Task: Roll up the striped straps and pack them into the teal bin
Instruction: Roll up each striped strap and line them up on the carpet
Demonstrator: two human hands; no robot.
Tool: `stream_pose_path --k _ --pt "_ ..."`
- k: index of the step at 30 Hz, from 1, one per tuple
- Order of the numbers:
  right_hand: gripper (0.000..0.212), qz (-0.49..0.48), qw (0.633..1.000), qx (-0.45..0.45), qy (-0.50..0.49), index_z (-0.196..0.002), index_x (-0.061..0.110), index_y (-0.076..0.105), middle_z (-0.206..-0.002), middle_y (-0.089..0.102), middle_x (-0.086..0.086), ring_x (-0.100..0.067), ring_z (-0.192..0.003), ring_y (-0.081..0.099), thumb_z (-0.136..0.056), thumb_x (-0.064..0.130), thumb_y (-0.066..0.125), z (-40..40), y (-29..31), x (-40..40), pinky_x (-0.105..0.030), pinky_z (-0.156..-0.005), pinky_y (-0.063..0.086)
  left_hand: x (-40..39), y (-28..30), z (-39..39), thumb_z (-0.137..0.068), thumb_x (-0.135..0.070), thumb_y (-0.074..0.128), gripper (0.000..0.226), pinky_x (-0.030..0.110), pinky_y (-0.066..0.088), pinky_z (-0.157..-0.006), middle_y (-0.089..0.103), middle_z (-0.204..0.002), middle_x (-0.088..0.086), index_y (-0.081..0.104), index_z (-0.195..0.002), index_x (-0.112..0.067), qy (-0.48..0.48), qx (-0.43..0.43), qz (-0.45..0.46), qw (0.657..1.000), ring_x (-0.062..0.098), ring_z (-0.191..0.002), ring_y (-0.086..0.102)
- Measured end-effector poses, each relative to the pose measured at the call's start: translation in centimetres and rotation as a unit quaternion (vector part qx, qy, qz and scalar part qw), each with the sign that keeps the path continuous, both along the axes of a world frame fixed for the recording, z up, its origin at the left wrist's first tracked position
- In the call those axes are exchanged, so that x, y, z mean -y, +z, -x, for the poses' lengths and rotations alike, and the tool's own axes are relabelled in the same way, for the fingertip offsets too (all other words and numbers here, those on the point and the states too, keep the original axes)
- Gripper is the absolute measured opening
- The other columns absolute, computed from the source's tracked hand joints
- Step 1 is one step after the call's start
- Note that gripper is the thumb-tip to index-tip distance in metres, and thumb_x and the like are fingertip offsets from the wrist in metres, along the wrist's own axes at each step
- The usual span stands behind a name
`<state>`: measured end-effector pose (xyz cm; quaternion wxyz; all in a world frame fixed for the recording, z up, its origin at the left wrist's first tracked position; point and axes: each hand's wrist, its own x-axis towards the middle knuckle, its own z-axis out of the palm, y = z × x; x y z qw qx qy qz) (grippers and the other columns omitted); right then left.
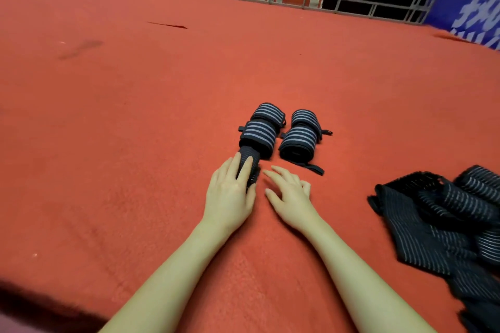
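Fingers, left hand (228, 192): laid nearly straight over the near end of a dark striped strap roll (247, 166), pressing down on it, not curled round it.
Fingers, right hand (290, 192): spread and relaxed, holding nothing, just right of that roll on the red carpet (108, 116).
Finished rolls (281, 131): four, in two columns, directly beyond the pressed roll; the nearest left one touches it.
Loose straps (446, 213): a crumpled dark pile well to the right of the rolls.
Teal bin: not in view.
Handling: soft, light, stretchy fabric that likely springs open if let go; best gripped round the middle of the roll, with the loose tail tucked under.
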<state>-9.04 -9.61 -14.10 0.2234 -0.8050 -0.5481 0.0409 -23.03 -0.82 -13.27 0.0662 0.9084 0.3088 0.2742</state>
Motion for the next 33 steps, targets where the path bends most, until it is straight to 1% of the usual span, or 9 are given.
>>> stream_pose_path --k 3,7,11,15,18,22,26,29,33 --pt "0.035 -0.035 0.999 -0.008 -0.007 -0.131 0.027 0.055 -0.146 0.039 0.005 -0.016 -0.131 0.033 -0.096 0.024 0.053 -0.7 0.2 2.2 -0.021 -0.090 0.012 1.2 1.3 -1.0 -0.079 -0.027 0.050 0.051 0.044 0.048 -0.091 0.059 -0.127 0.020 0.059 -0.124 -0.004 -0.023 0.012 0.017 1.000 0.035 -0.112 0.059" --pt "0.026 -0.053 0.997 0.047 -0.007 -0.117 0.023 0.064 -0.136 0.049 0.001 -0.020 -0.123 0.042 -0.093 0.026 0.052 -1.5 0.8 6.1 -0.025 -0.090 0.016 4.1 2.0 -2.2 -0.078 -0.032 0.041 0.052 0.043 0.050 -0.086 0.062 -0.121 0.017 0.064 -0.117 -0.007 -0.063 -0.034 0.054 0.996 0.033 -0.105 0.063" --pt "0.039 -0.031 0.991 0.130 -0.015 -0.104 0.022 0.068 -0.121 0.060 -0.001 -0.025 -0.110 0.055 -0.086 0.038 0.038 -2.9 1.7 10.5 -0.039 -0.087 0.028 7.4 2.6 -3.6 -0.084 -0.032 0.042 0.053 0.041 0.038 -0.097 0.052 -0.135 0.012 0.053 -0.132 -0.011 -0.099 -0.085 0.073 0.989 0.033 -0.118 0.051" --pt "0.047 -0.012 0.988 0.140 -0.064 -0.104 0.023 0.067 -0.110 0.062 0.007 -0.020 -0.106 0.054 -0.083 0.046 0.032 -5.1 2.2 16.4 -0.031 -0.084 0.017 11.6 2.3 -5.9 -0.082 -0.039 0.032 0.061 0.036 0.031 -0.100 0.048 -0.138 0.006 0.049 -0.136 -0.017 -0.154 -0.113 0.076 0.979 0.029 -0.122 0.046" --pt "0.049 -0.003 0.984 0.157 -0.083 -0.109 0.023 0.064 -0.114 0.063 0.010 -0.019 -0.106 0.056 -0.077 0.051 0.041 -6.2 2.5 20.1 -0.029 -0.084 0.017 14.2 2.2 -8.0 -0.081 -0.041 0.028 0.062 0.035 0.028 -0.102 0.046 -0.140 0.005 0.047 -0.136 -0.018 -0.193 -0.126 0.071 0.970 0.027 -0.125 0.043" --pt "0.058 -0.016 0.984 0.133 -0.121 -0.120 0.018 0.056 -0.127 0.058 0.002 -0.018 -0.115 0.052 -0.069 0.046 0.061 -7.2 1.4 23.8 -0.032 -0.093 0.020 17.8 1.4 -9.9 -0.082 -0.043 0.025 0.064 0.039 0.031 -0.101 0.049 -0.136 0.008 0.050 -0.135 -0.016 -0.238 -0.103 0.070 0.963 0.029 -0.125 0.044" --pt "0.028 -0.089 0.970 0.169 -0.150 -0.095 0.022 0.066 -0.103 0.068 0.007 -0.016 -0.096 0.065 -0.080 0.038 0.048 -7.6 0.4 25.5 -0.030 -0.083 0.021 19.3 0.3 -11.5 -0.093 -0.032 0.043 0.052 0.037 0.026 -0.106 0.038 -0.147 0.006 0.039 -0.143 -0.021 -0.254 -0.088 0.093 0.959 0.025 -0.134 0.033" --pt "0.023 -0.161 0.956 0.191 -0.156 -0.090 0.024 0.068 -0.092 0.070 0.012 -0.011 -0.083 0.064 -0.087 0.034 0.048 -7.9 0.5 25.1 -0.031 -0.081 0.024 19.0 0.3 -12.4 -0.091 -0.046 0.032 0.055 0.033 0.020 -0.106 0.036 -0.149 0.001 0.043 -0.140 -0.025 -0.275 -0.063 0.111 0.953 0.018 -0.137 0.029" --pt "0.022 -0.242 0.939 0.200 -0.140 -0.094 0.020 0.070 -0.087 0.070 0.011 -0.011 -0.070 0.063 -0.092 0.031 0.052 -7.2 0.6 25.1 -0.032 -0.079 0.030 19.4 0.5 -12.4 -0.085 -0.058 0.023 0.060 0.019 0.016 -0.093 0.051 -0.133 -0.009 0.061 -0.116 -0.024 -0.293 0.019 0.145 0.945 0.008 -0.126 0.039"
